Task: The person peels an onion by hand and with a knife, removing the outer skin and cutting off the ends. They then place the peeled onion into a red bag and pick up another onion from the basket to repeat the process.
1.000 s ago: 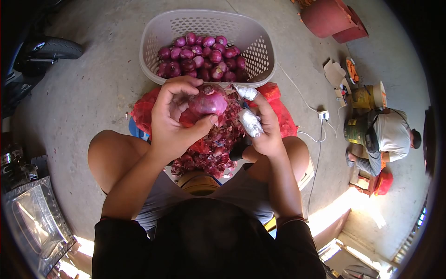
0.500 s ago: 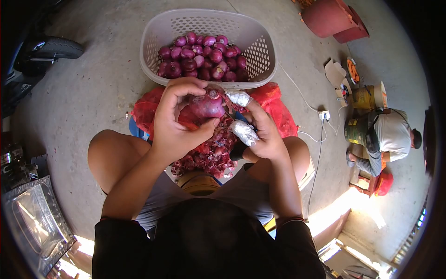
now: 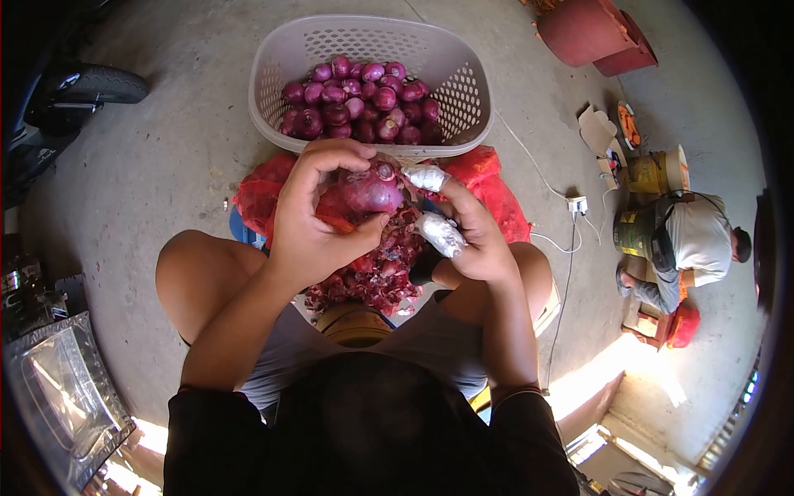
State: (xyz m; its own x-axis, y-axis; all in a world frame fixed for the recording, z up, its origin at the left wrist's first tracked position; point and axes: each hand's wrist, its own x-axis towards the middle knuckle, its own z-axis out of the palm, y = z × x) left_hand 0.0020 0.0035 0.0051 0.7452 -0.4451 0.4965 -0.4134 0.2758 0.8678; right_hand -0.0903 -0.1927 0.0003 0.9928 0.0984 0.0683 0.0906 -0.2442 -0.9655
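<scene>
1. Concrete floor (image 3: 190, 165) spreads all around; clock directions run from the middle of the view.
2. Nearest, just off the middle toward 11 o'clock, the left hand (image 3: 310, 223) curls its fingers and thumb around a purple onion (image 3: 370, 194), gripping it in the air.
3. At the onion's 3 o'clock side, the right hand (image 3: 480, 240) holds thumb and forefinger apart, both in silvery wraps (image 3: 440, 234); I cannot tell whether it grips anything.
4. Below, loose onion skins (image 3: 364, 285) lie heaped, with red mesh (image 3: 488, 190) on either side.
5. Beyond, at 12 o'clock, a grey perforated basket (image 3: 273, 124) holds many purple onions (image 3: 356, 107).
6. Farther, at 3 o'clock, another person (image 3: 695, 236) bends forward; a tire (image 3: 103, 85) shows at 10.
</scene>
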